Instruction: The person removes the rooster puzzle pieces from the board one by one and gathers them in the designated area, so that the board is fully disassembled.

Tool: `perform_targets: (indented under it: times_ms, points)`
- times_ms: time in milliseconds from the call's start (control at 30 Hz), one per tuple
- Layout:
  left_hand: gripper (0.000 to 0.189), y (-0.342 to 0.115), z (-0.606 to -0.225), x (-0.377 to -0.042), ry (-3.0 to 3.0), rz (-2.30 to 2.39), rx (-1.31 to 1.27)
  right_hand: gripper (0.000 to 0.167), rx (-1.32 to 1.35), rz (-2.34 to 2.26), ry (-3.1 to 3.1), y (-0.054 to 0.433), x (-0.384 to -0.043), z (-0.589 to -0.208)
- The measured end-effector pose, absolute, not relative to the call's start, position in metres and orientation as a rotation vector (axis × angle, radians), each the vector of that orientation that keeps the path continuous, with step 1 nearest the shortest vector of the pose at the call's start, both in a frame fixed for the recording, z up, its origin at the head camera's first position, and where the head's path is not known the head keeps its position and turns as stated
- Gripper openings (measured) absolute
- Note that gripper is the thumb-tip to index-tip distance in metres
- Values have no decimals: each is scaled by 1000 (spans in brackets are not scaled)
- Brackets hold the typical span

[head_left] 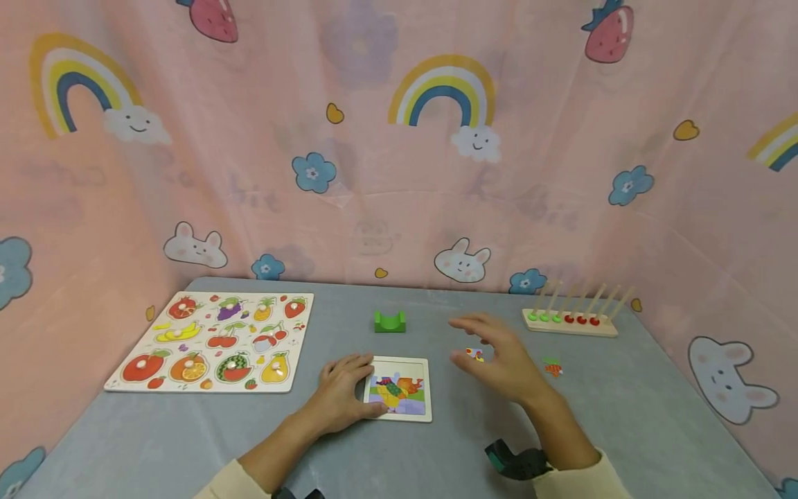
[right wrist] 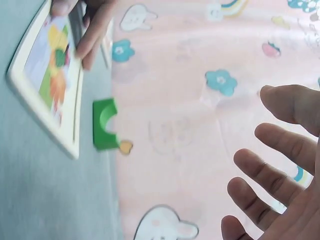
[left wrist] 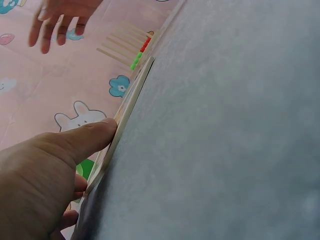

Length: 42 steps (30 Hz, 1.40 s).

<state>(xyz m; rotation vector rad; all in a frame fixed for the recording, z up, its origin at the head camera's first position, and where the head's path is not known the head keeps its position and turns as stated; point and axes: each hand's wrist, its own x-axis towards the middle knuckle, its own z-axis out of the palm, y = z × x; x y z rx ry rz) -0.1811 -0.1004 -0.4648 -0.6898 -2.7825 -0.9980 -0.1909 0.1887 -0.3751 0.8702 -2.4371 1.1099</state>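
Note:
My left hand (head_left: 341, 394) grips the left side of a small jigsaw puzzle board (head_left: 430, 389), its thumb at the near edge and its fingers by the far left corner. Pieces with a colourful picture lie inside the pale frame, and the top part of the recess shows bare. In the left wrist view the thumb presses the edge of the board (left wrist: 131, 102). Raised over the table to the right, my right hand (head_left: 508, 360) has its fingers spread and holds nothing. Behind it, partly seen between thumb and fingers, lies a puzzle piece (head_left: 475, 354).
Another puzzle piece (head_left: 552, 366) lies right of the right hand. A green notched block (head_left: 389, 322) stands beyond the board. At the back right is a wooden peg rack (head_left: 570, 324) with green and red beads. A large fruit puzzle board (head_left: 208, 346) lies at left.

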Motion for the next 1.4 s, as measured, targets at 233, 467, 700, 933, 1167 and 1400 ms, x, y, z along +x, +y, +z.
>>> perform_targets:
  times_ms: [233, 467, 700, 933, 1167, 1400]
  points:
    - [69, -100, -464, -181, -2769, -1019, -685, 45, 950, 1101, -2406, 166, -191, -374]
    - [68, -100, -464, -182, -2777, -1001, -673, 46, 994, 1140, -2401, 148, -191, -375]
    - [67, -100, -464, -182, -2788, -991, -670, 45, 991, 1217, -2409, 128, -192, -384]
    - [68, -99, -464, -183, -2799, -982, -675, 43, 944, 1243, -2497, 115, -194, -400]
    - [68, -99, -465, -184, -2792, -968, -679, 40, 898, 1292, -2539, 109, -196, -415]
    - [67, -102, -465, -183, -2775, -977, -693, 39, 906, 1315, -2557, 104, -200, -430]
